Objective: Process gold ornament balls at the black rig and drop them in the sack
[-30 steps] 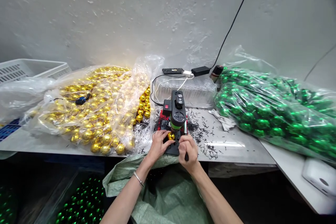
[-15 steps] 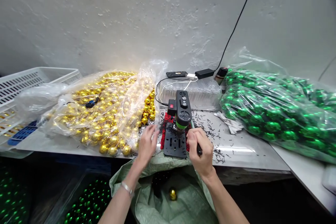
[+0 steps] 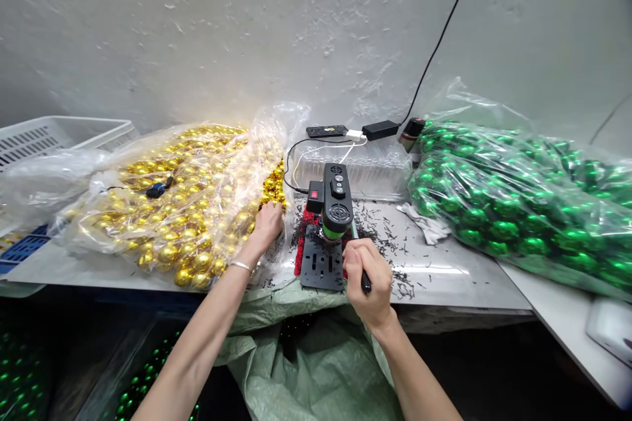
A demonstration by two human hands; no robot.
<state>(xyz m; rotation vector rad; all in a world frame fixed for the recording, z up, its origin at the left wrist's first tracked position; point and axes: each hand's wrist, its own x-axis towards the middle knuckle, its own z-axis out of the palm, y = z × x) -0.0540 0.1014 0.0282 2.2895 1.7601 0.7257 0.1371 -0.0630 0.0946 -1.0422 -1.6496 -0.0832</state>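
My right hand (image 3: 368,276) is closed around the black lever handle (image 3: 366,283) of a small black press machine (image 3: 337,200). The press has a slotted black base plate (image 3: 322,263) and a green ring under its head. My left hand (image 3: 269,222) reaches into shiny gold balls (image 3: 273,185) at the mouth of a clear plastic bag (image 3: 237,204). Its fingers are curled down among the balls; the fingertips are hidden, so what they hold cannot be made out. Below the table edge hangs an open green woven sack (image 3: 316,368).
A clear bag of green balls (image 3: 503,210) lies at right, beside a white glove (image 3: 425,225). Black scraps (image 3: 382,243) litter the table around the press. A clear plastic box (image 3: 355,174) stands behind it with a power adapter (image 3: 380,129). A white basket (image 3: 64,135) is at left.
My left hand has moved up and away from beside the base plate to the gold balls, its fingers now curled. My right hand stays on the handle. The view has shifted slightly.
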